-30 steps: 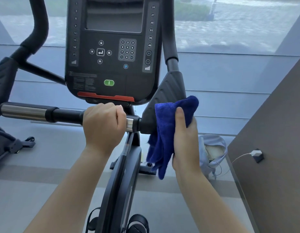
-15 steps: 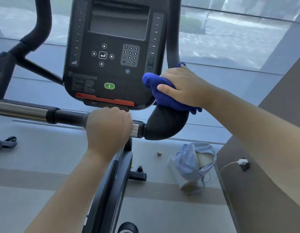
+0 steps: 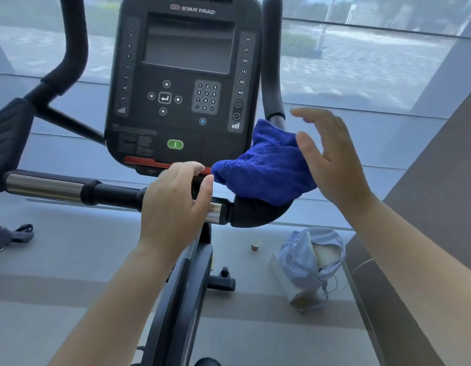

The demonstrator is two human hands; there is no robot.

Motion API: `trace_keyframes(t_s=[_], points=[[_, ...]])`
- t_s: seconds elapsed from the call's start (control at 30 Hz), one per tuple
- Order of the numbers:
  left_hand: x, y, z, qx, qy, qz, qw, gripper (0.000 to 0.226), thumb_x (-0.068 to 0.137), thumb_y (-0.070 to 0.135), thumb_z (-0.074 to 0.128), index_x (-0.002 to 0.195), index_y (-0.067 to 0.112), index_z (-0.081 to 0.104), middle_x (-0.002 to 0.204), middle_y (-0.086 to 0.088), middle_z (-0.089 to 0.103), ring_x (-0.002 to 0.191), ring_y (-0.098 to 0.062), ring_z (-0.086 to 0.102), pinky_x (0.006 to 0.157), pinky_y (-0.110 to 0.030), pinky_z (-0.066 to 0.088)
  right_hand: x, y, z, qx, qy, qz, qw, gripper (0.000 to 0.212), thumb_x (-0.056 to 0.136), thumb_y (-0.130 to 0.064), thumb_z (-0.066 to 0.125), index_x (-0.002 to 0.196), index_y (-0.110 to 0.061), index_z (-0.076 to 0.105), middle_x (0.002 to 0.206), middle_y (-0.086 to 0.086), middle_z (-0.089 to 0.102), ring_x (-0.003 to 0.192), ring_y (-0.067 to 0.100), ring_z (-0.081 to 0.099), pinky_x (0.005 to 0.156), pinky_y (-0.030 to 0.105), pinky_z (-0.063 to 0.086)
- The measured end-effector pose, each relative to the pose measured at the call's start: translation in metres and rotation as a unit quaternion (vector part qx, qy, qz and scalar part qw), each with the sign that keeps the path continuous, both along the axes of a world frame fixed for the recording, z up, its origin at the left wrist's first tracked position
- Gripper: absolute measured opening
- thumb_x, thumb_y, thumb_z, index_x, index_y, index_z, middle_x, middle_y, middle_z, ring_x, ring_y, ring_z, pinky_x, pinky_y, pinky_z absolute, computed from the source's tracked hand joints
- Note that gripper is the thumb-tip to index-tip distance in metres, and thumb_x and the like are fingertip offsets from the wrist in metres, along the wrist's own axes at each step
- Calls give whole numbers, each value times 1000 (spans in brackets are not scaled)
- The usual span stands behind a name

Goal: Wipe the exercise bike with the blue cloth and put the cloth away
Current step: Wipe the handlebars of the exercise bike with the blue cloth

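The blue cloth [image 3: 263, 167] lies bunched on the black pad [image 3: 255, 215] at the right end of the exercise bike's [image 3: 184, 299] handlebar [image 3: 110, 194]. One fold is pushed up against the lower right corner of the console [image 3: 186, 48], and another hangs past the pad's right edge. Neither hand holds it. The right hand [image 3: 332, 159] is spread with its fingers apart, just beside the overhanging fold; whether the thumb touches the fabric cannot be told. The left hand [image 3: 173, 204] sits half-curled over the handlebar with its thumb pointing at the cloth's near tip, and whether it really grips the bar is unclear. The pad looks rounded and smooth, so the main risk is that the loose bundle slides off. A brush from either hand, or the weight of the hanging fold, could drop it to the floor [image 3: 70, 260] near the small cup [image 3: 255, 245] and the pale blue bag [image 3: 305, 257], dirtying it. A grab made too close to the console could also press the green button [image 3: 175, 144] or the keys. If the pad is not where the cloth belongs, leaving it there would leave the task unfinished.
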State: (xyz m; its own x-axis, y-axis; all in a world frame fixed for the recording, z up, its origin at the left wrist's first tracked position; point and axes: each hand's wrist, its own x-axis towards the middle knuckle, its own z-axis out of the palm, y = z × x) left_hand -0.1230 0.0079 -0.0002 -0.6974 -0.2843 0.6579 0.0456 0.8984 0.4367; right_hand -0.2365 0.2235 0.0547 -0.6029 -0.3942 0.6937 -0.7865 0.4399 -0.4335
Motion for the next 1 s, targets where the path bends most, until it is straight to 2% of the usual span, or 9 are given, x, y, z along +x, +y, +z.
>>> trace_keyframes(t_s=[0.1,0.13,0.2,0.27,0.33,0.43,0.6,0.8,1.0], points=[[-14,36,45,-22,88,-33,995,42,91,35,40,118,11,60,114,-3,64,110,-23,54,97,-37,39,0,22,-20,-44,-122,6,992,35,95,-23,42,129,-25,51,123,-19,52,119,3,48,104,30,40],[-24,53,58,-35,58,-53,996,47,91,39,39,124,10,57,119,-4,62,114,-23,52,98,-38,38,0,23,-26,-42,-152,15,987,37,95,-23,43,131,-25,50,124,-21,51,119,0,47,104,33,41],[-49,86,68,-59,-101,-56,992,67,89,55,39,140,11,39,132,-6,52,121,-26,47,93,-40,39,-2,23,-39,-57,-197,27,978,39,95,-23,45,134,-24,46,128,-17,51,121,0,47,104,35,42],[-72,102,62,-88,-249,-18,964,90,81,71,42,147,13,21,135,-9,44,116,-30,48,79,-39,36,-2,23,-46,-90,-243,35,965,40,97,-18,46,136,-21,45,132,-9,52,122,2,48,103,28,43],[-85,100,54,-93,-268,2,959,98,75,77,47,146,17,19,125,-10,47,107,-31,53,71,-36,31,-1,24,-50,-121,-278,27,952,37,98,-15,45,135,-20,46,131,-6,54,120,3,51,99,19,45],[-96,87,55,-80,-244,-6,967,87,76,73,49,143,23,25,120,-6,54,105,-29,56,71,-34,33,-2,28,-51,-158,-324,22,933,35,100,-14,41,133,-23,46,126,-8,58,115,4,55,99,27,46],[-96,71,62,33,-285,-82,954,76,78,67,54,140,30,32,123,2,59,106,-25,55,81,-33,41,3,37,-49,-192,-347,42,917,29,102,-17,37,126,-24,50,115,-8,64,106,6,61,96,32,48],[-69,60,45,41,-292,-46,954,61,79,68,50,125,28,46,111,3,64,99,-26,58,80,-35,43,19,24,-52,-161,-366,82,913,30,99,-20,45,129,-23,47,120,-4,61,107,8,61,97,35,49],[-67,59,46,45,-297,-48,953,53,81,68,48,115,28,49,96,6,64,89,-22,58,80,-38,47,25,20,-59,-137,-363,127,913,50,92,-18,60,138,-23,42,133,-6,54,111,2,58,82,12,47]])
